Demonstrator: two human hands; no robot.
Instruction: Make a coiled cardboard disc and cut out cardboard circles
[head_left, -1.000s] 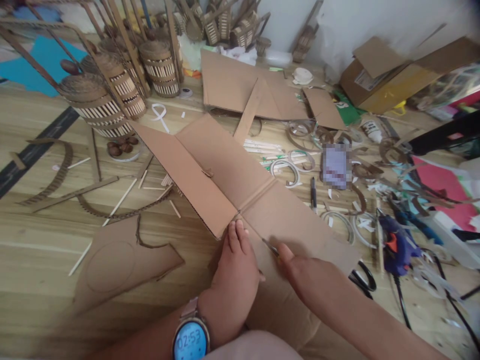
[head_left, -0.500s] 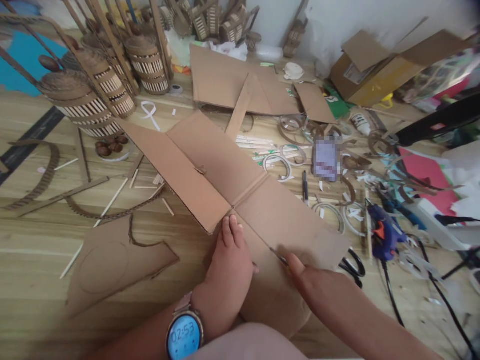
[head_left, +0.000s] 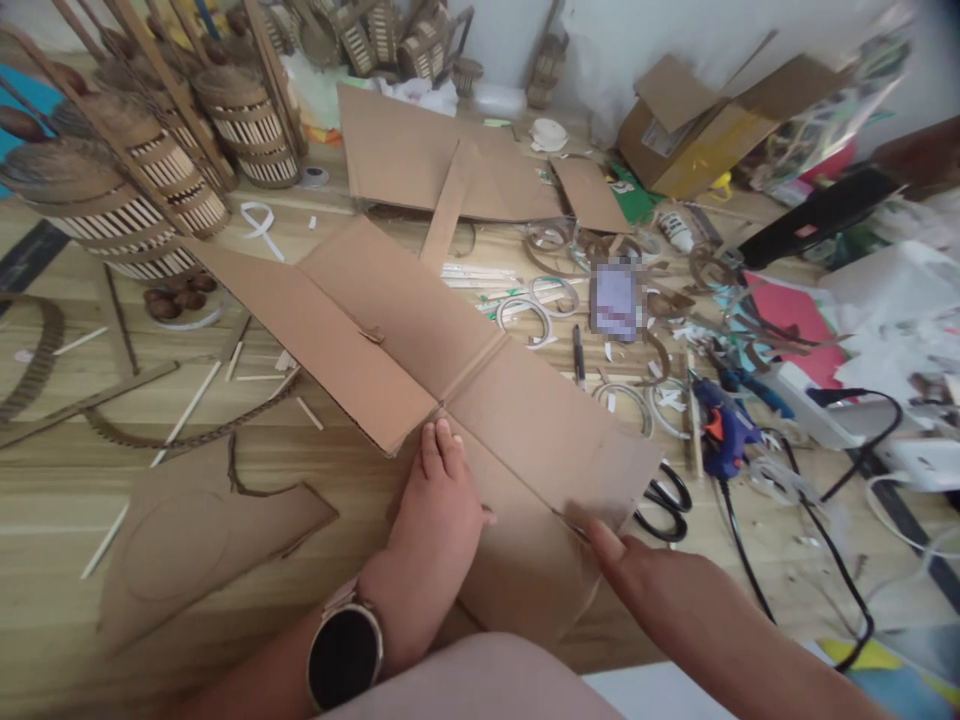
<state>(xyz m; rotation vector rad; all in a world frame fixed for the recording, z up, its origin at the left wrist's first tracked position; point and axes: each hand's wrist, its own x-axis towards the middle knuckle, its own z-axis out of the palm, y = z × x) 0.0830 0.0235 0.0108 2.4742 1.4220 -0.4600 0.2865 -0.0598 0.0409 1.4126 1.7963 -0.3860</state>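
A large unfolded cardboard sheet [head_left: 510, 420] with creased flaps lies in front of me. My left hand [head_left: 439, 510] presses on it near the point where the creases meet, its fingers laid flat. In my right hand [head_left: 637, 560] is a slim cutter [head_left: 571, 523], mostly hidden by the fingers. Its tip touches the long line running down the sheet towards the lower right. Black scissor handles [head_left: 664, 503] stick out from beside the sheet's right edge.
At left lies a cardboard offcut [head_left: 180, 540] marked with a circle. Slatted cardboard lanterns [head_left: 251, 125] stand at the back left. A blue glue gun [head_left: 720, 425], tape rolls [head_left: 525, 320] and a pen [head_left: 578, 352] lie to the right. An open box [head_left: 690, 130] stands behind.
My right hand has drawn the cutter along the line, further towards the lower right. My left hand still presses on the cardboard. The whole view has shifted slightly.
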